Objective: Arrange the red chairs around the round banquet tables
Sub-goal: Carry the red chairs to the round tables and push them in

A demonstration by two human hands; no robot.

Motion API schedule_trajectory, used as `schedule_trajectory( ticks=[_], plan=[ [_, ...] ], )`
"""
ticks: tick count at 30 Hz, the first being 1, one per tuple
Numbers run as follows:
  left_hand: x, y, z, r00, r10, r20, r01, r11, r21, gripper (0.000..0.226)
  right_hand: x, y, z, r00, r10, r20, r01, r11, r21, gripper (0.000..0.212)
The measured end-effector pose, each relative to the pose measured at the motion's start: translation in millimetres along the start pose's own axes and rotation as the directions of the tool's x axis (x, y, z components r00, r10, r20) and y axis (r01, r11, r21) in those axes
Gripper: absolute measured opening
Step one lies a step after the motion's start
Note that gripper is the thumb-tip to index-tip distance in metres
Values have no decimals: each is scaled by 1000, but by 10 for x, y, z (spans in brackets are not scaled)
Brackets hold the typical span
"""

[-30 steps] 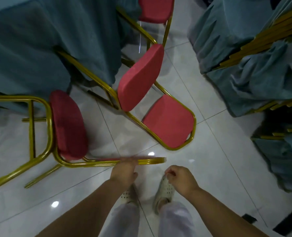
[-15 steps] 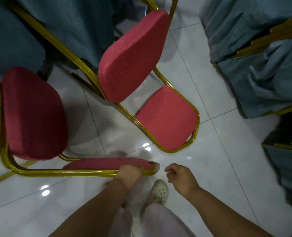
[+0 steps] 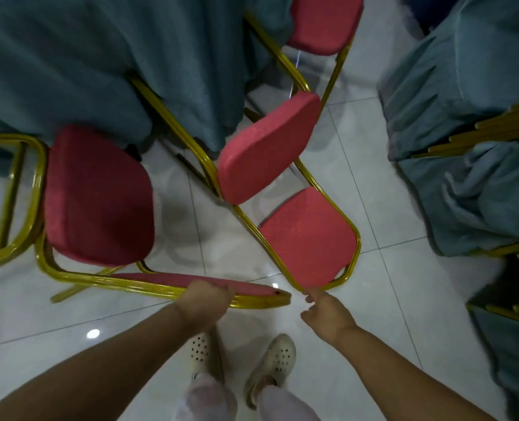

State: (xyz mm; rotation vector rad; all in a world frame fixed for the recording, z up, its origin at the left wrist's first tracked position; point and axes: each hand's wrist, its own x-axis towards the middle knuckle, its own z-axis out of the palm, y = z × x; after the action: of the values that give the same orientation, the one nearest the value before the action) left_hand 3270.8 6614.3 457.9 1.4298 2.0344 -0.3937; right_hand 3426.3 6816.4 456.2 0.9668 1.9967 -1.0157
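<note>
The person's left hand (image 3: 205, 302) is gripping the top rail of the nearest red chair (image 3: 97, 199), fingers curled over the gold frame and the red back pad. That chair is standing at the left, its seat facing a round table draped in a grey-green cloth (image 3: 85, 65).

The right hand (image 3: 323, 314) is reaching toward the back of a second red chair (image 3: 307, 238) — its fingers are loosely curled, holding nothing, with one fingertip just at the lower corner of the gold frame; actual contact cannot be told. This second chair is sitting in the middle, its seat pushed toward the same cloth. A third red chair (image 3: 322, 22) is showing at the top edge, beside that table.

More draped cloth (image 3: 470, 117) is hanging at the right — gold chair legs are poking out of it. Pale perforated clogs (image 3: 278, 357) are standing on the glossy white tile floor (image 3: 404, 299).
</note>
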Motion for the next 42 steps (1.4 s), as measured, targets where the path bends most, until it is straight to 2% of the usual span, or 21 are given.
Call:
schedule_trajectory(
  ticks=[3,5,7,9,11,13,15,17,20,23,25,28,29,31,32,34,38,40,42],
  plan=[
    [-477,-124,-518,976,-61,-209,47,996,-72,12,-290,-290,-170,995,-88,47,91,993,-76,66],
    [-804,-206,-811,955,-58,-292,31,995,-97,13,-462,-506,-288,986,-166,19,167,978,-127,65],
    [-1110,-288,-1032,927,-89,-363,59,994,-92,15,-632,-748,-443,965,-255,-54,242,953,-181,46],
    [-1435,-293,-1239,900,-131,-416,75,986,-148,13,-833,-986,-632,938,-327,-110,279,907,-316,9],
    [-1731,-308,-1364,871,-187,-455,109,975,-193,11,-1008,-1178,-828,918,-384,-105,321,871,-373,26],
    [-2025,-314,-1448,867,-210,-453,120,968,-220,13,-1212,-1374,-982,903,-426,-52,367,829,-423,30],
    [-2292,-374,-1502,832,-222,-509,104,963,-250,7,-1412,-1613,-1091,880,-475,3,412,759,-504,31],
    [-2520,-497,-1456,796,-259,-547,111,951,-289,10,-1614,-1867,-1148,842,-540,1,457,712,-533,34],
    [-2872,-613,-1531,761,-338,-554,184,931,-315,13,-1906,-2301,-1166,723,-688,-61,521,602,-606,39],
    [-3254,-759,-1577,770,-482,-418,295,850,-437,15,-2226,-2755,-1088,600,-799,-41,544,445,-712,34],
    [-3497,-923,-1519,764,-509,-398,321,833,-450,17,-2394,-3036,-935,537,-843,-32,530,367,-764,39],
    [-3868,-1245,-1241,748,-553,-367,335,792,-511,17,-2581,-3418,-536,366,-929,-59,546,266,-795,43],
    [-3984,-1369,-1137,735,-579,-353,346,767,-540,16,-2665,-3566,-376,336,-941,-51,552,240,-799,42],
    [-4190,-1607,-963,684,-648,-333,378,707,-598,14,-2784,-3888,-63,392,-920,17,577,231,-783,35],
    [-4290,-1729,-890,652,-685,-327,396,674,-624,11,-2834,-4049,88,443,-895,48,581,246,-776,32],
    [-4487,-1937,-795,615,-726,-309,426,635,-644,13,-2913,-4362,367,497,-865,70,592,279,-756,26],
    [-4783,-2233,-666,648,-679,-345,457,709,-537,10,-2903,-4858,981,587,-802,112,612,348,-710,16],
    [-4890,-2356,-562,668,-651,-360,452,740,-498,18,-2846,-5016,1198,582,-808,89,597,350,-722,13],
    [-4949,-2477,-489,681,-633,-368,440,756,-484,19,-2802,-5090,1283,538,-840,67,595,323,-736,18]
  ],
)
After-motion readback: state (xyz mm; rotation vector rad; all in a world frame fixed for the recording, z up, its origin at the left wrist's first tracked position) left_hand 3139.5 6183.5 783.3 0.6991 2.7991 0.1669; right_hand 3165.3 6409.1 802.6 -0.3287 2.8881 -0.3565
